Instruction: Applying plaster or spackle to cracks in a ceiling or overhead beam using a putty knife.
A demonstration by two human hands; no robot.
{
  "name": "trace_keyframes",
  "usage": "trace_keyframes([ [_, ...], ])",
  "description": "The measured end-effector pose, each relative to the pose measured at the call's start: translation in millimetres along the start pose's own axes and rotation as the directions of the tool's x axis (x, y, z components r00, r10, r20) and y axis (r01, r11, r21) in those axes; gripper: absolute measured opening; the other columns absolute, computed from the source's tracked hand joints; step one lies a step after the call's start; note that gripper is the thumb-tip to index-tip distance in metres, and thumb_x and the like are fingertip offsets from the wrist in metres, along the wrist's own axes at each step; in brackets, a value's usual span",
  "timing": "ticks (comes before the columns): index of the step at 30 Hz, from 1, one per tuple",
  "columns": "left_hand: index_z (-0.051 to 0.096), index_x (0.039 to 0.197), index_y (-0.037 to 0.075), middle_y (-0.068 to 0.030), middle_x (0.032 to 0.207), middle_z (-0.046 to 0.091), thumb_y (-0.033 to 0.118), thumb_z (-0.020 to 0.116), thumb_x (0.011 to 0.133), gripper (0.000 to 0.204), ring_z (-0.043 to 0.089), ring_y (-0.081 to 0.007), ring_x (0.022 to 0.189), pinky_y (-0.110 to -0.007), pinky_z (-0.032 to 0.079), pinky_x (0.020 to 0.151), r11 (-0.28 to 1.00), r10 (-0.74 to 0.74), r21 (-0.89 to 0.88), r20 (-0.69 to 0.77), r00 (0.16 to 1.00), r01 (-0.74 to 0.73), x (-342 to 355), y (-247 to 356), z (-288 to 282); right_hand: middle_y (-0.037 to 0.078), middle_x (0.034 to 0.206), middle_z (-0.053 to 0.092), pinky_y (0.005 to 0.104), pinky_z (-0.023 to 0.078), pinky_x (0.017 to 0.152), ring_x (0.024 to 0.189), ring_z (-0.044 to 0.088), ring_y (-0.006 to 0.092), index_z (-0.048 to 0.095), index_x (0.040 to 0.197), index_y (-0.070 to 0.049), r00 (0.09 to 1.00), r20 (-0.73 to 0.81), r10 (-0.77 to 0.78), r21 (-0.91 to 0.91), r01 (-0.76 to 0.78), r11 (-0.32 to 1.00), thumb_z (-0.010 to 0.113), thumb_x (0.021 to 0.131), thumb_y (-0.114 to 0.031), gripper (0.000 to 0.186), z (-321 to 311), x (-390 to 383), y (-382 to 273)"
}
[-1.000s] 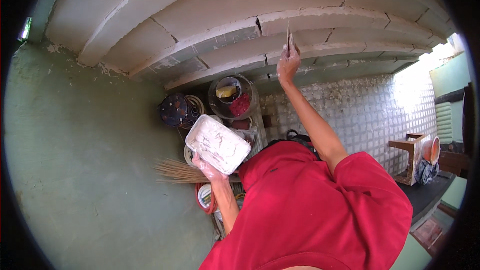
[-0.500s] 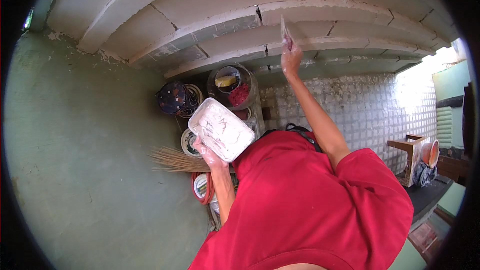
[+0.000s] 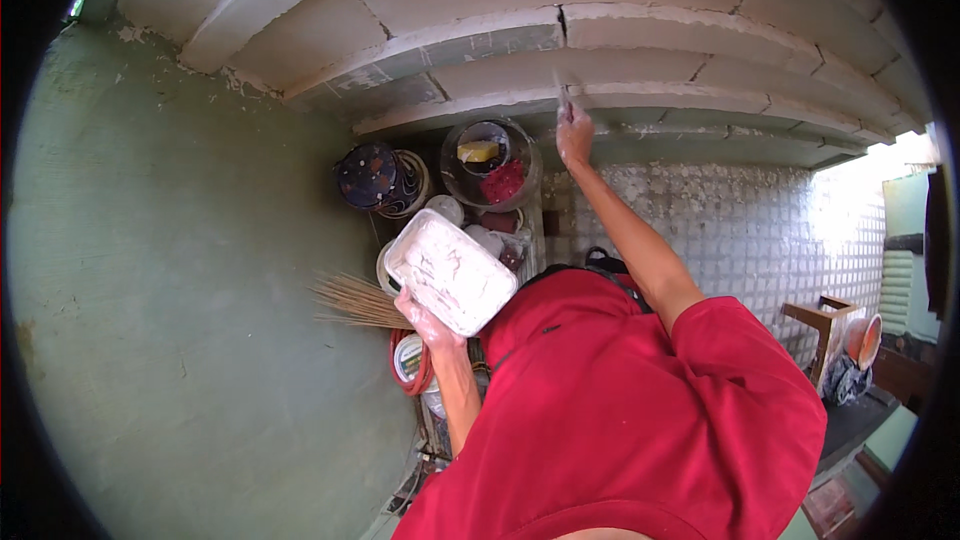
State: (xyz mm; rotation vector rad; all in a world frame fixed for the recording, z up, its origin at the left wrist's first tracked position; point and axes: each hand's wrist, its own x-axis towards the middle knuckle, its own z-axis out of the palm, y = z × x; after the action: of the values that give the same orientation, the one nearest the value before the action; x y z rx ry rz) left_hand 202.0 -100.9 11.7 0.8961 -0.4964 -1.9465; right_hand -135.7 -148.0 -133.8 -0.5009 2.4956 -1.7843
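Person in a red shirt [image 3: 640, 400], working bare-handed before pale plastered ribs [image 3: 470, 43]. Printed marking shows on the lid of a white bucket [image 3: 408, 358] ringed by a red hose [image 3: 424, 378]; it is too small to read. Compared with half a second earlier, the flat-bladed tool [image 3: 562, 92] lies lower in the view; its blade, formerly to the right of the dark crack [image 3: 562, 25] in one rib, now stands below it and is blurred. Whether the blade touches the rib cannot be told. A white round tub [image 3: 446, 207], previously hidden, shows beyond the tray. The right hand [image 3: 573, 137] has its grip closed about the tool. The left hand [image 3: 432, 328] has its grip on the near edge and underside of the white rectangular tray [image 3: 452, 275], held tilted in front of the body; a whitish paste coats its interior. Beyond it, a large clear basin [image 3: 530, 180] contains a red mass [image 3: 503, 182] and a smaller round vessel [image 3: 484, 128] with a yellow block [image 3: 477, 151] inside. Just left stands a dark, spattered pail [image 3: 366, 177]. Near the left hand lies a bundle of thin sticks [image 3: 355, 302].
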Motion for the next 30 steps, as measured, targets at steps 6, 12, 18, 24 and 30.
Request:
trace_keyframes([
  [6, 0.040, 0.134, 0.005, -0.0112, 0.129, 0.051, 0.046, 0.038, 0.086, 0.063, 0.052, -0.0292, 0.114, -0.042, 0.042, 0.098, 0.999, 0.043, 0.024, -0.154, 0.987, -0.040, -18.0, 11.9, -29.4, 0.024, 0.085, 0.063, 0.0437, 0.046, 0.071, 0.079, 0.061, 0.0389, 0.064, 0.107, -0.001, 0.942, -0.334, -0.040, 0.026, 0.052, 0.998, 0.053, 0.084, -0.009, 0.027, 46.5, 28.3, 5.2],
  [12, 0.039, 0.134, 0.006, -0.0095, 0.132, 0.048, 0.046, 0.038, 0.087, 0.062, 0.050, -0.0282, 0.117, -0.042, 0.041, 0.098, 0.988, 0.135, 0.111, -0.254, 0.958, -0.110, -35.6, 19.7, -24.9, 0.026, 0.109, 0.060, 0.0422, 0.042, 0.091, 0.098, 0.057, 0.0402, 0.058, 0.120, -0.002, 0.949, -0.314, -0.024, 0.246, 0.106, 0.963, 0.050, 0.075, 0.004, 0.046, 116.0, 18.2, -39.5],
  [18, 0.039, 0.134, 0.006, -0.0099, 0.132, 0.048, 0.046, 0.037, 0.087, 0.062, 0.051, -0.0285, 0.116, -0.042, 0.043, 0.097, 0.983, 0.132, 0.153, -0.233, 0.964, -0.097, -29.3, 19.5, -26.2, 0.027, 0.108, 0.059, 0.0384, 0.043, 0.090, 0.098, 0.057, 0.0405, 0.059, 0.118, -0.003, 0.888, 0.047, -0.457, 0.261, 0.430, 0.864, 0.051, 0.075, 0.002, 0.044, 124.4, -19.1, -27.8],
  [24, 0.037, 0.136, 0.004, -0.0128, 0.133, 0.048, 0.048, 0.037, 0.085, 0.067, 0.051, -0.0304, 0.117, -0.044, 0.043, 0.097, 0.997, 0.022, 0.075, -0.107, 0.994, -0.014, -10.4, 7.0, 1.7, 0.013, 0.089, 0.067, 0.0314, 0.050, 0.073, 0.073, 0.063, 0.0239, 0.064, 0.109, -0.001, 0.934, 0.326, -0.143, 0.361, 0.017, 0.932, 0.057, 0.081, -0.007, 0.030, 16.1, -47.6, -39.4],
  [30, 0.037, 0.135, 0.002, -0.0131, 0.134, 0.047, 0.047, 0.039, 0.086, 0.067, 0.048, -0.0293, 0.120, -0.041, 0.037, 0.103, 0.998, -0.054, 0.045, 0.089, 0.995, 0.050, 14.6, -12.7, 25.3, 0.003, 0.085, 0.066, 0.0259, 0.051, 0.061, 0.067, 0.061, 0.0096, 0.064, 0.098, -0.001, 0.860, 0.453, 0.234, 0.547, -0.476, 0.689, 0.060, 0.088, -0.013, 0.017, -121.6, -59.3, -71.2],
])
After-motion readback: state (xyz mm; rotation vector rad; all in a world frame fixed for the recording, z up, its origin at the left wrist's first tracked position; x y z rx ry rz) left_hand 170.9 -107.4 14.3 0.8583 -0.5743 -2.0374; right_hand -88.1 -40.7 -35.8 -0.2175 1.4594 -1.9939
